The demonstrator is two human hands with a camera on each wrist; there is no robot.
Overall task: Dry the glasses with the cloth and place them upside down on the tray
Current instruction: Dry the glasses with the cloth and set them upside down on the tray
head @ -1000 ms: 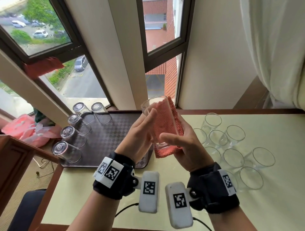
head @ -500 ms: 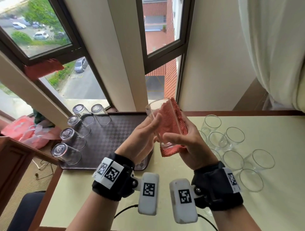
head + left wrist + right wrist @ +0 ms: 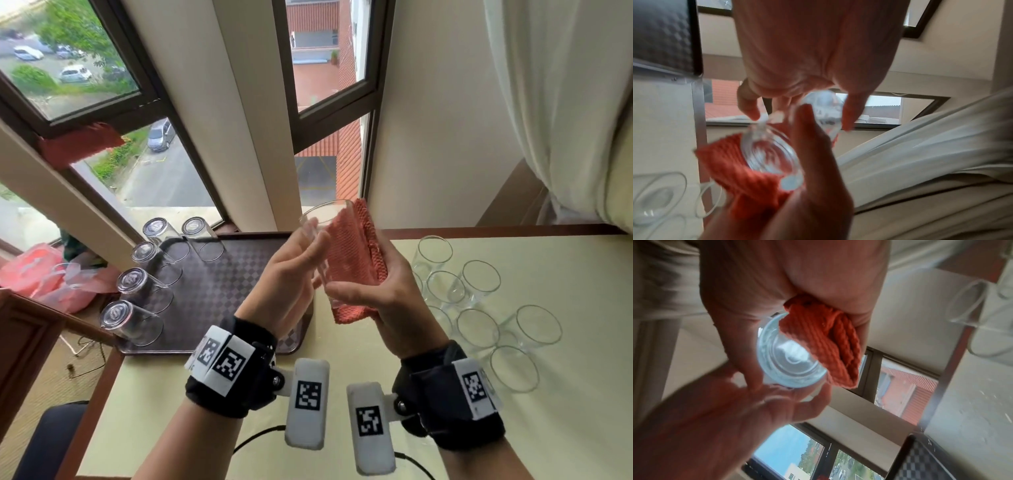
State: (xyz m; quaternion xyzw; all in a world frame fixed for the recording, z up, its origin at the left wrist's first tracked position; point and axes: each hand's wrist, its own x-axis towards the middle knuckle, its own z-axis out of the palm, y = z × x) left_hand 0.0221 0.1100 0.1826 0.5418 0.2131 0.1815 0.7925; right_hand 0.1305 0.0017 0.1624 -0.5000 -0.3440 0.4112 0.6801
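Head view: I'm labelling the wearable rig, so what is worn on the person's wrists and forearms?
Each wrist carries a black strap with white square-code tags: left wrist strap, right wrist strap. A white rounded block with a black code hangs from each, and dark cables trail below. Forearms are bare; no sleeves or gloves.

Setting: a room in a home or lodging, upper storey. Evidence:
- dark-framed windows overlooking a street, parked cars and a red-roofed building well below;
- white curtain hanging at the right;
- cream tabletop with wood edging, set against the window wall;
- dark checkered tray bearing upturned glasses, more glasses upright beside it;
- pink plastic bag on the floor at the left.
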